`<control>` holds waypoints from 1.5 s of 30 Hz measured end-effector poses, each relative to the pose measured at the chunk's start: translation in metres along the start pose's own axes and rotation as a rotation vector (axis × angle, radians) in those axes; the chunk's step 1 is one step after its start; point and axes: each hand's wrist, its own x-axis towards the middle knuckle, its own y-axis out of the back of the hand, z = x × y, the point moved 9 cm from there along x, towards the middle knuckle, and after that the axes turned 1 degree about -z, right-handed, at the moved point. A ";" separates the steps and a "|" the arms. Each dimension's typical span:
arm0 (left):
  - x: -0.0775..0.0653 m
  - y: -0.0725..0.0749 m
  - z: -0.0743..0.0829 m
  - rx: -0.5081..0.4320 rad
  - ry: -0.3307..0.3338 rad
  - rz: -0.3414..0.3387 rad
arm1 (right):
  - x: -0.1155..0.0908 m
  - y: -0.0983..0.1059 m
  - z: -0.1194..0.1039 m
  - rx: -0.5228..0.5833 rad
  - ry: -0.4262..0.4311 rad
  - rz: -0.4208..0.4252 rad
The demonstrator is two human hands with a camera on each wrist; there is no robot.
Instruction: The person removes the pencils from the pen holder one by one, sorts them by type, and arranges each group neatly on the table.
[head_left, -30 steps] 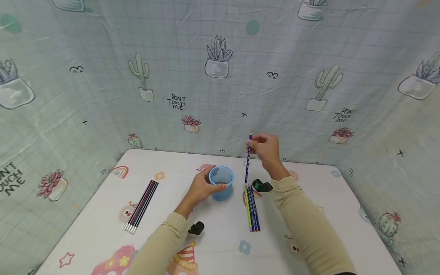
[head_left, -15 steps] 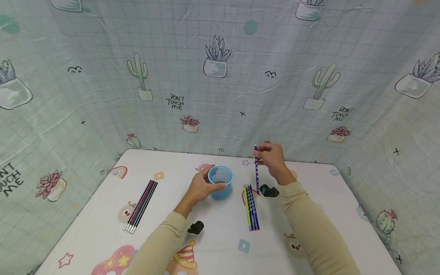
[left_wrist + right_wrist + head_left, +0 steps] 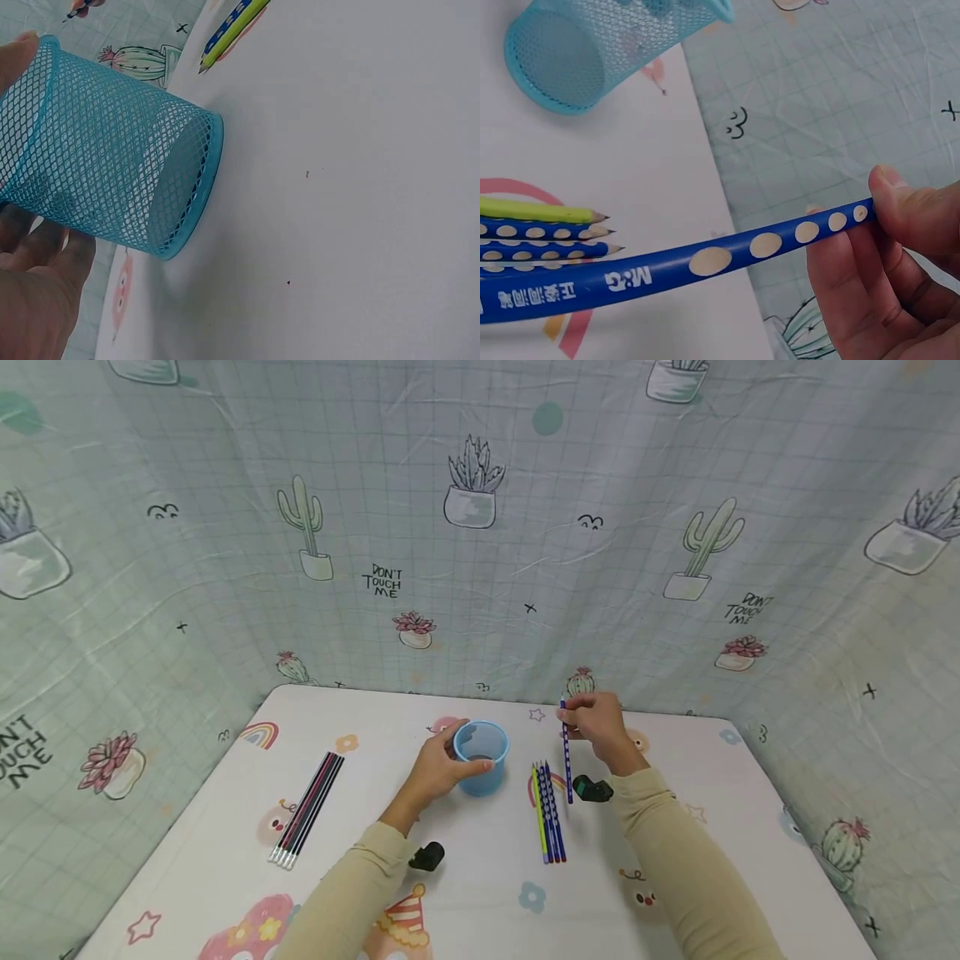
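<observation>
My left hand [image 3: 442, 767] holds the blue mesh pencil cup [image 3: 482, 777] upright on the table, thumb on the near side of its rim and fingers behind. In the left wrist view the mesh cup [image 3: 112, 142] has no pencils inside. My right hand [image 3: 597, 724] pinches a blue dotted pencil [image 3: 567, 768] near its upper end, held nearly upright. In the right wrist view that blue pencil [image 3: 667, 266] runs from the thumb [image 3: 915, 206] past a row of pencils. That row, a yellow-green pencil [image 3: 540, 818] beside several blue dotted pencils [image 3: 555, 827], lies on the table right of the cup.
At the left lies a group of several dark pencils [image 3: 307, 810] with white ends. The white table [image 3: 420, 910] has printed cartoon figures. A patterned cloth backdrop [image 3: 480, 568] rises behind its back edge and along both sides. Black wrist devices [image 3: 592, 789] sit at both cuffs.
My right hand has brought the blue pencil right and down, from above the tips of the row to its right side. My left hand and the cup have stayed put.
</observation>
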 end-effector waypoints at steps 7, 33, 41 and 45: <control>-0.001 -0.001 0.001 -0.013 -0.008 -0.010 | -0.004 -0.003 0.020 -0.017 -0.052 0.004; -0.001 -0.001 0.000 -0.021 -0.003 -0.011 | -0.010 -0.020 0.077 -0.141 -0.174 -0.090; -0.001 -0.002 0.000 -0.017 0.003 -0.005 | -0.010 -0.027 0.088 -0.151 -0.176 -0.111; -0.001 -0.001 -0.001 -0.026 -0.002 -0.002 | -0.008 -0.029 0.093 -0.175 -0.182 -0.102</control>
